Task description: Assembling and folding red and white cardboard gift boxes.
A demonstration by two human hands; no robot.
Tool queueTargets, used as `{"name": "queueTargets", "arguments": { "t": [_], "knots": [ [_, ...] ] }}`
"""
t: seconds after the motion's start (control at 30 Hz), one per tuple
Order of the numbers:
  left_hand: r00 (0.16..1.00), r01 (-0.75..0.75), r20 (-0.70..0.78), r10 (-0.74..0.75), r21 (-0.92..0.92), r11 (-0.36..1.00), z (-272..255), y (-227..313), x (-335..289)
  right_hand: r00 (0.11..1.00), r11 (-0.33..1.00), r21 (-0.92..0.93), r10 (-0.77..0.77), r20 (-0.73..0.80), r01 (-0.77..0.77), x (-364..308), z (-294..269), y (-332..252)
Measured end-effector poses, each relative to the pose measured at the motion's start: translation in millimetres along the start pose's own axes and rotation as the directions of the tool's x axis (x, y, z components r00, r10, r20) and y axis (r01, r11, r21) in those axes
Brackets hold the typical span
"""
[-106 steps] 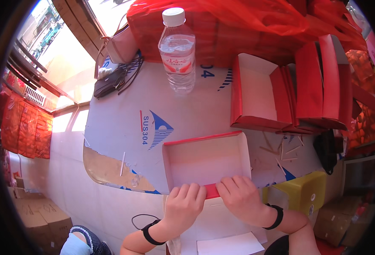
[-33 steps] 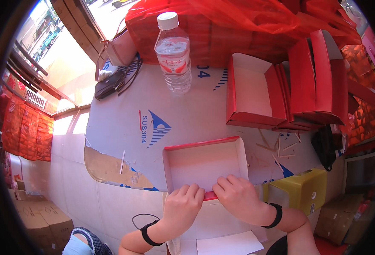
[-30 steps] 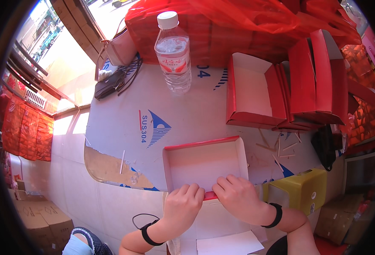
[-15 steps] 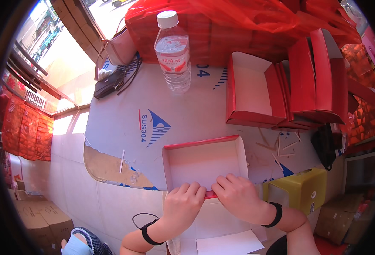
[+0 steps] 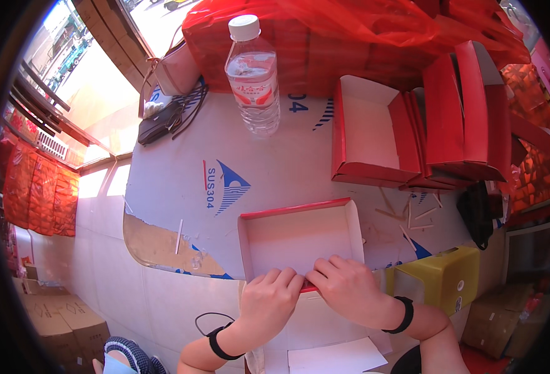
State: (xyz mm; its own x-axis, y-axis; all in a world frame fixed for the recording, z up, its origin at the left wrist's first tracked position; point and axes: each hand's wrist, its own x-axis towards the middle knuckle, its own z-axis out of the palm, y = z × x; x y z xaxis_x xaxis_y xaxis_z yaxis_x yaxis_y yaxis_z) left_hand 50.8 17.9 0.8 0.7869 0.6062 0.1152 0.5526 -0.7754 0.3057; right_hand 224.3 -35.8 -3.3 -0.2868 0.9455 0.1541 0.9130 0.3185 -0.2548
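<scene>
A shallow open box [image 5: 306, 234], red outside and white inside, lies at the near edge of the table. Both my hands grip its near wall close to the middle, fingers curled over the rim. My left hand [image 5: 270, 300] is closed on the wall just left of centre. Right beside it, my right hand [image 5: 348, 288] pinches the same wall, fingertips almost touching those of the left. The fingers cover most of that near wall, and a strip of red shows beneath them.
More red boxes [image 5: 374, 134] are stacked at the right back. A water bottle [image 5: 253, 81] stands at the back, before a red plastic bag [image 5: 312, 50]. Thin white strips [image 5: 421, 215] lie at right. A yellow stool [image 5: 440, 280] and white card [image 5: 337, 358] are nearer.
My right hand has shifted slightly left along the near wall, closer to my left hand. The box stays in place. At the lower left, a seated person's leg has moved a little.
</scene>
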Motion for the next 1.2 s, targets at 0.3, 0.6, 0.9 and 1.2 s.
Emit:
{"name": "queueTargets", "arguments": {
  "t": [0.3,0.6,0.9,1.2],
  "knots": [
    [1.000,0.009,0.027,-0.008,-0.010,1.000,-2.6,0.3,1.5,1.000,1.000,0.025,-0.013,0.017,0.013,-0.2,-1.0,1.0],
    [0.999,0.042,0.029,-0.043,0.050,0.998,-1.5,3.4,1.2,1.000,1.000,0.006,0.017,-0.003,-0.017,-0.1,-0.6,-1.2],
    [0.998,0.052,0.025,-0.054,0.052,0.997,-1.3,2.4,1.0,1.000,1.000,-0.015,0.014,0.010,-0.014,-0.6,1.6,0.3],
    [0.999,0.047,0.012,-0.048,0.063,0.997,0.6,3.3,-0.2,1.000,1.000,-0.019,-0.002,-0.020,0.002,-0.5,3.3,0.7]
  ]
}}
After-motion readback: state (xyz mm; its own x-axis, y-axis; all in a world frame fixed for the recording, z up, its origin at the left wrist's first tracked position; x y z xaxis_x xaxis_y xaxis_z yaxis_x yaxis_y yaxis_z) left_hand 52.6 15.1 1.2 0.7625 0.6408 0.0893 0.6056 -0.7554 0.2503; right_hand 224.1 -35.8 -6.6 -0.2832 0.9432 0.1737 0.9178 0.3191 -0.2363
